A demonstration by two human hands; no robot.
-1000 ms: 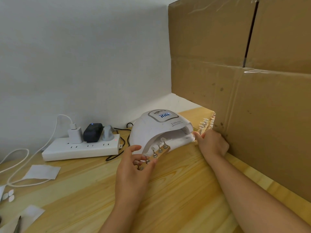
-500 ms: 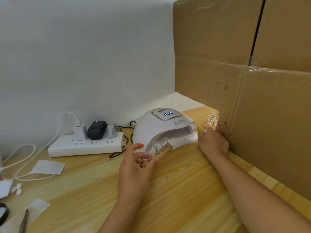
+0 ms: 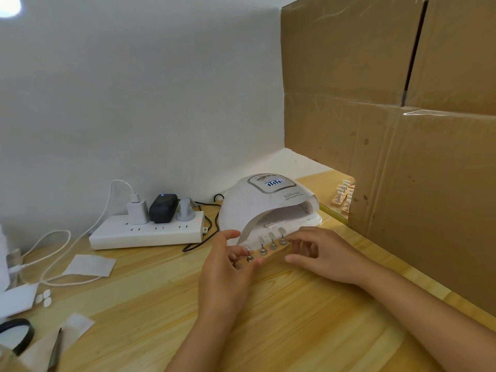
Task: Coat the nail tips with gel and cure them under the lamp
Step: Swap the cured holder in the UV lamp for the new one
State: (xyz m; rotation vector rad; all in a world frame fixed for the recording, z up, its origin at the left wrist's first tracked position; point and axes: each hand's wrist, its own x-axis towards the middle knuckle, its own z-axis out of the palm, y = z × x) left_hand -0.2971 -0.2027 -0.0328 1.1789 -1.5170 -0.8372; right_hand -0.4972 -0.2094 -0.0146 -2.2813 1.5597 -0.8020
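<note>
Right hand (image 3: 326, 253) has come over—both hands now pinch the wooden strip (image 3: 271, 252) before the lamp (image 3: 265, 202), left hand (image 3: 228, 267) unmoved.

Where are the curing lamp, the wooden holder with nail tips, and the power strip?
curing lamp (image 3: 268, 202): head view, on its white dome.
wooden holder (image 3: 271, 254): head view, on its front face.
power strip (image 3: 146, 233): head view, on its top.
</note>
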